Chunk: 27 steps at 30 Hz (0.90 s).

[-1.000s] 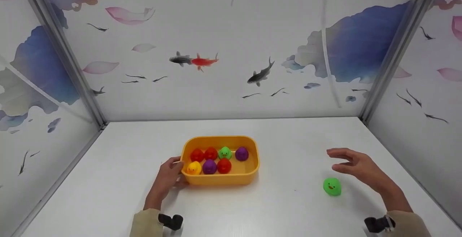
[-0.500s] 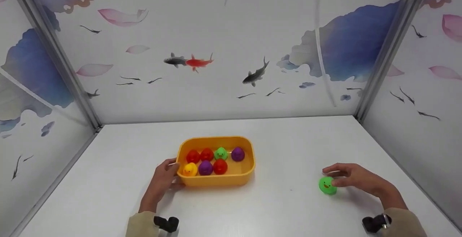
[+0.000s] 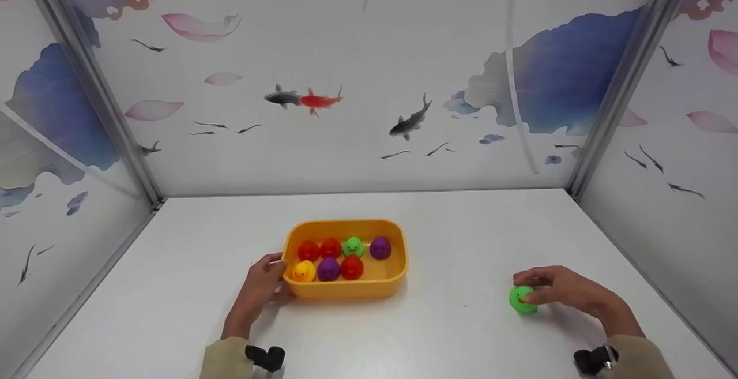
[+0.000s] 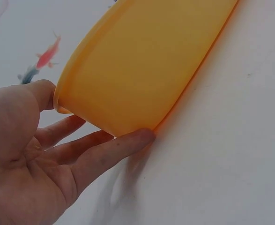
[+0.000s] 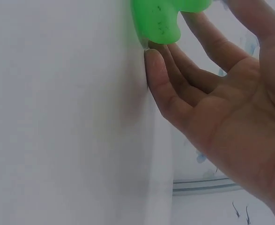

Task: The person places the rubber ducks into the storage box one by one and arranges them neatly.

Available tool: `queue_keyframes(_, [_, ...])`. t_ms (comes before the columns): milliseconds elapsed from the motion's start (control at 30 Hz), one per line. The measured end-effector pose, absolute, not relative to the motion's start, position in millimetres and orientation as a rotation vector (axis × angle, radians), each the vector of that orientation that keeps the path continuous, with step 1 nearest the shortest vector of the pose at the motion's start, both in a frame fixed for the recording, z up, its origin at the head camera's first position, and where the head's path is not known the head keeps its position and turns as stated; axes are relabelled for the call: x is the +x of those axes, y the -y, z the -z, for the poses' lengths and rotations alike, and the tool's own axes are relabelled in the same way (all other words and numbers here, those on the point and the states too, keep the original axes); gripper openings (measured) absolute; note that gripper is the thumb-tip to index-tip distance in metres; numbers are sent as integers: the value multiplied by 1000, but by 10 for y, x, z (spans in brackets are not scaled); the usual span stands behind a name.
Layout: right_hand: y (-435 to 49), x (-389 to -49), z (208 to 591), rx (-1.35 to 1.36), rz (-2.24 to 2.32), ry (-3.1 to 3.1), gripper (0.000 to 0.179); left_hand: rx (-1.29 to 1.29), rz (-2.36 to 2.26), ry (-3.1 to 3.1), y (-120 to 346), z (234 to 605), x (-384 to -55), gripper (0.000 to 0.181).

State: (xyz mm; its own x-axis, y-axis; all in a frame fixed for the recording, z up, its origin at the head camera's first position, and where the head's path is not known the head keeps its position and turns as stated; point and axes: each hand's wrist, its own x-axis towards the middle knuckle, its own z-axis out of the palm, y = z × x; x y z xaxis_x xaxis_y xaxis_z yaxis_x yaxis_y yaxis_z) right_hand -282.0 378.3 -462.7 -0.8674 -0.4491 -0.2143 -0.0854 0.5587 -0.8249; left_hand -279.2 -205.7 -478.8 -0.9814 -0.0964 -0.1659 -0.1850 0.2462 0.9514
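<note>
A yellow-orange plastic bin stands left of centre in the head view, with several small toy ducks inside. My left hand holds the bin's left end. In the left wrist view, the thumb is at its rim and the fingers lie against the outer wall. On the right of the table is a lone green toy duck, its face turned up. My right hand pinches it between thumb and fingers. The right wrist view catches the green duck at its top edge, fingertips right beside its base.
Inside the bin are red ducks, purple ducks, a yellow duck and another green duck. The white table is enclosed by printed panels at the back and both sides.
My right hand has come down from above the green duck and closed its thumb and fingers around it. My left hand stays at the bin's end; the head view has shifted slightly.
</note>
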Motion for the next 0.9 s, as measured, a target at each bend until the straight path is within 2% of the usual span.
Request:
queue_keyframes(533, [-3689,-2822,4597,-381,1148,-2464,35,-271,-1872,-2409,2067,4773,-2796,48])
queue_keyframes(800, [-3630,-2814,4530,-338,1178,-2518,50,-267,-1860,-2416,2057,4774,-2807,48])
queue_keyframes(900, [-3584,-2808,4480,-315,1211,-2555,49,-274,-1849,-2415,2058,4770,-2803,48])
